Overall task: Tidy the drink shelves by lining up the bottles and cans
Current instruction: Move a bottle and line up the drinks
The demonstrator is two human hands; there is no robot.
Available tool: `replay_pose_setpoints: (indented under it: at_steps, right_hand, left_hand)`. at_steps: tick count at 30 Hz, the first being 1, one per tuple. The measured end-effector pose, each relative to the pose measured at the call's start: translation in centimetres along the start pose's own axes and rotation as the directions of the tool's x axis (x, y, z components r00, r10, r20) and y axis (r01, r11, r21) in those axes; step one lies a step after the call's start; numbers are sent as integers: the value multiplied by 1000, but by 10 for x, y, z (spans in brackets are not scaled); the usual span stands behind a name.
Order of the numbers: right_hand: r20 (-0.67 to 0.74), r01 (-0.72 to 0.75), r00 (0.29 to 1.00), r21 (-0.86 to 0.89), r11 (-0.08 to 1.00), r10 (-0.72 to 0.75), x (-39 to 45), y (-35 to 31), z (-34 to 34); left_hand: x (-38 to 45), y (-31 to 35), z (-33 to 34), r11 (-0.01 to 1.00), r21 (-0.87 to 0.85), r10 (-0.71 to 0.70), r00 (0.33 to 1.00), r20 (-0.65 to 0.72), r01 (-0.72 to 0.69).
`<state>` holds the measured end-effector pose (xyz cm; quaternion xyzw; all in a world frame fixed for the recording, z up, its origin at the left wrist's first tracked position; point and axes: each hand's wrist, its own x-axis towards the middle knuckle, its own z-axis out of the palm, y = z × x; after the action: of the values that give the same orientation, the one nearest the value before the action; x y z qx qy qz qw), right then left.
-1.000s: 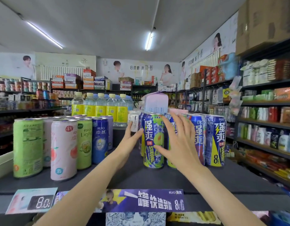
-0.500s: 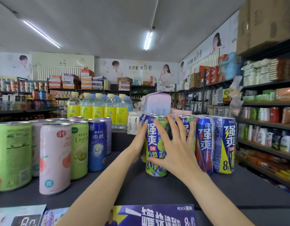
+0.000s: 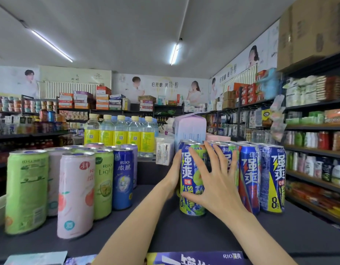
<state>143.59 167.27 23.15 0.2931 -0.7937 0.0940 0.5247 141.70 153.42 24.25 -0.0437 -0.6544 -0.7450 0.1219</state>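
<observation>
Where hands touch: blue-green can [image 3: 192, 180] (upright, seemingly).

The blue and green can [image 3: 192, 180] looks like thin metal with a glossy printed skin; the pink can [image 3: 75, 194] and the green can [image 3: 25, 190] have a softer, more matt print, with bare silver metal rims; the water bottles [image 3: 120, 134] are clear shiny plastic with yellow paper or film labels, I cannot tell which; the shelf top [image 3: 184, 232] is dark, smooth and matt; the boxes [image 3: 308, 31] above are rough brown cardboard.
</observation>
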Motion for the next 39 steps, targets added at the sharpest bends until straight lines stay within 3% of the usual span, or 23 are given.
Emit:
replay_pose_setpoints:
  at_steps: [9, 15, 18, 21, 25, 35, 39]
  right_hand:
    - [29, 0, 1000, 3, 1000, 0, 4, 0, -8]
    - [99, 10, 995, 20, 1000, -11, -9, 3, -13]
    - [156, 33, 987, 43, 999, -39, -14, 8, -14]
    - [206, 52, 977, 6, 999, -52, -18, 9, -14]
    - [194, 54, 980, -34, 998, -46, -24, 11, -12]
    - [129, 26, 991, 24, 999, -29, -25, 16, -6]
    - [204, 34, 978, 89, 995, -52, -24, 17, -9]
  left_hand:
    - [-30, 15, -3, 996, 91, -13, 1000, 21, 11]
    - [-61, 9, -14, 989, 144, -37, 987, 159, 14]
    - [-71, 4, -17, 980, 186, 23, 970, 240, -69]
    - [-72, -9, -20, 884, 394, 129, 942, 310, -251]
    - [-66, -15, -21, 814, 490, 196, 942, 272, -311]
    - [-58, -15, -15, 731, 627, 145, 959, 242, -269]
    - [-56, -15, -17, 727, 638, 135, 963, 232, -255]
